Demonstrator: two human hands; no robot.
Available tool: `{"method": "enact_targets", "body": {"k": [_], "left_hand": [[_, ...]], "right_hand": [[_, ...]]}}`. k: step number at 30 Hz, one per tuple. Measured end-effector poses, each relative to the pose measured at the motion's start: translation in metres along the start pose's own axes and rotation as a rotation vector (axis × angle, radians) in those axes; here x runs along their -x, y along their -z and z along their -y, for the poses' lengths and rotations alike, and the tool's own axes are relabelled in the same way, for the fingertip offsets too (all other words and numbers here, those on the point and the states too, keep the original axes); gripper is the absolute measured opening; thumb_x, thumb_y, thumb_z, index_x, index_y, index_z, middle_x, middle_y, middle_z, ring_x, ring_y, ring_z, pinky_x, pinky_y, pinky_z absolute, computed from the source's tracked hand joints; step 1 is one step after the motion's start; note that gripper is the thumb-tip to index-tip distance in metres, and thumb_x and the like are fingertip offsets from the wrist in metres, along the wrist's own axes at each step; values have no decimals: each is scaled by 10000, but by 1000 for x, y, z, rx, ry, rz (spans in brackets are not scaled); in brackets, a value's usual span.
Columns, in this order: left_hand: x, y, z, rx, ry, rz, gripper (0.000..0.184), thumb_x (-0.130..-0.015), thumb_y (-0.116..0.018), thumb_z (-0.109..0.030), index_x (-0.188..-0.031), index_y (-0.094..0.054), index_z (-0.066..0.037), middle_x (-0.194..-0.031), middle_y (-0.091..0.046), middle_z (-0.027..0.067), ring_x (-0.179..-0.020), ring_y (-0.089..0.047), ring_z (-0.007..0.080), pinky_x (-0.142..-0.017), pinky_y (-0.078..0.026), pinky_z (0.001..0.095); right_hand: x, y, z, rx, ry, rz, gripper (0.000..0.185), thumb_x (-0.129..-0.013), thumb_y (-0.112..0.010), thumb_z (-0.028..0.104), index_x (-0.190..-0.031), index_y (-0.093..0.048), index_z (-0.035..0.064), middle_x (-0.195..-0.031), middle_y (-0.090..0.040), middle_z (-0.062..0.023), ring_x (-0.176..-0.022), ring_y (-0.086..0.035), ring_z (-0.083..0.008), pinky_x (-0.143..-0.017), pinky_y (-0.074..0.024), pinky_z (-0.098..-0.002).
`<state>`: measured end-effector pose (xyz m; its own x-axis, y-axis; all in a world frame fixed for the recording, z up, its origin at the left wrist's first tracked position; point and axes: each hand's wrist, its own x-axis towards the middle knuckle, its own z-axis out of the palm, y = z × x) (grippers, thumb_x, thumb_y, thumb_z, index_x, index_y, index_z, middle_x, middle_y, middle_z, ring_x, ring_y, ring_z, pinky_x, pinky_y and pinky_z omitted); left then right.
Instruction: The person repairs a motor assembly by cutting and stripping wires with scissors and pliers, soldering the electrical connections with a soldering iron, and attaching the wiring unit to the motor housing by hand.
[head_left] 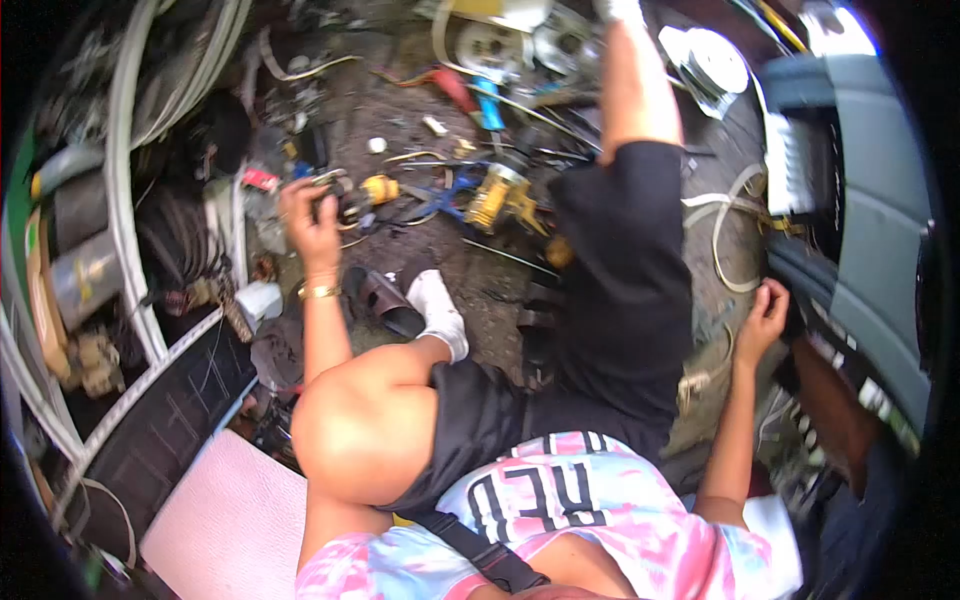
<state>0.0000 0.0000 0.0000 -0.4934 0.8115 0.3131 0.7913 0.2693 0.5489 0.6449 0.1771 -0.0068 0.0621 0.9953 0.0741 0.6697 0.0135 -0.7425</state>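
Note:
My left hand point(310, 228), with a gold bracelet at the wrist, is raised over the cluttered floor at the left. Its fingers are curled at a dark, ring-like part point(347, 196), too blurred to name. Just right of it lies a yellow round piece point(380, 189). My right hand point(765, 318) is at the right side, its fingers pressed together beside a looped pale cable point(718, 240); what they hold, if anything, is too small to tell. A yellow-bodied tool point(492, 200) and blue-handled pliers point(440, 197) lie between my hands.
A blue-handled screwdriver point(489, 104) and a red-handled tool point(453, 90) lie farther ahead. A white spool point(707, 62) is at upper right. White metal framing point(124, 200) stands left, a grey-blue case point(885, 190) right. Another person's arm point(832, 412) shows at lower right.

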Motion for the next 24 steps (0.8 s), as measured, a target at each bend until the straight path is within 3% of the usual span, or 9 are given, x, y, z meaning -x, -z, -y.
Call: {"method": "enact_targets", "body": {"k": [2, 4, 7, 9, 11, 13, 14, 18, 24], "left_hand": [[12, -27, -42, -23, 14, -10, 139, -827, -635, -204, -876, -622, -74, -1055, -599, 110, -1045, -527, 294, -951, -377, 426], [-22, 17, -12, -60, -36, -74, 152, -849, -599, -213, -873, -621, -65, -1025, -600, 109, -1027, -526, 299, -925, -379, 422], [-11, 6, -16, 12, 4, -100, 233, -890, -526, -269, -860, -603, -52, -1020, -596, 113, -1024, -514, 308, -926, -359, 427], [-7, 7, -17, 68, 53, -126, 259, -907, -484, -278, -868, -585, -43, -1027, -589, 118, -1029, -505, 312, -933, -348, 428], [-4, 8, -19, 156, 105, -160, 281, -924, -422, -272, -844, -540, -30, -1049, -575, 132, -1029, -496, 316, -942, -349, 426], [-1, 7, -16, 299, 160, -257, 307, -933, -394, -277, -818, -511, -16, -1045, -570, 145, -1033, -500, 311, -935, -363, 418], [0, 8, -13, 364, 178, -276, 324, -937, -375, -278, -807, -491, -4, -1040, -565, 161, -1018, -515, 300, -921, -386, 402], [-1, 17, -2, 409, 241, -298, 346, -939, -363, -277, -806, -500, 11, -1001, -566, 170, -977, -544, 292, -914, -406, 393], [-9, 28, 23, 482, 363, -316, 318, -904, -360, -232, -781, -507, 22, -995, -572, 160, -974, -540, 267, -919, -404, 381]], "right_hand": [[-51, -26, 105, -192, 37, 121, 116, -949, -543, 56, -1015, -616, -5, -929, -612, -24, -834, -563, -124, -759, -455, -250], [-51, -122, 248, -340, 179, 301, 114, -925, -568, 49, -985, -625, -29, -933, -622, -43, -835, -572, -135, -754, -457, -264], [-38, -216, 343, -420, 351, 729, 142, -907, -616, 93, -1007, -668, 7, -978, -686, -106, -928, -636, -176, -806, -480, -281], [-9, -291, 370, -560, 377, 987, 149, -873, -652, 93, -999, -676, 18, -1009, -686, -95, -949, -641, -227, -860, -486, -334], [21, -358, 370, -486, 607, 1041, 262, -831, -671, 99, -1086, -649, 47, -1121, -645, -128, -1068, -594, -299, -958, -443, -383], [49, -398, 372, -505, 760, 1062, 433, -810, -656, 78, -1235, -575, 52, -1268, -565, -127, -1205, -517, -270, -1023, -393, -380], [56, -408, 371, -596, 662, 1209, 524, -773, -648, 83, -1282, -529, 46, -1322, -532, -138, -1294, -449, -282, -1099, -315, -401], [80, -422, 370, -828, 346, 1277, 483, -707, -588, 61, -1188, -577, 16, -1181, -611, -154, -1149, -561, -335, -1042, -390, -386], [93, -432, 385, -849, 511, 1047, 230, -731, -629, 85, -950, -675, 31, -1055, -642, -131, -1007, -600, -289, -927, -423, -383]]}}
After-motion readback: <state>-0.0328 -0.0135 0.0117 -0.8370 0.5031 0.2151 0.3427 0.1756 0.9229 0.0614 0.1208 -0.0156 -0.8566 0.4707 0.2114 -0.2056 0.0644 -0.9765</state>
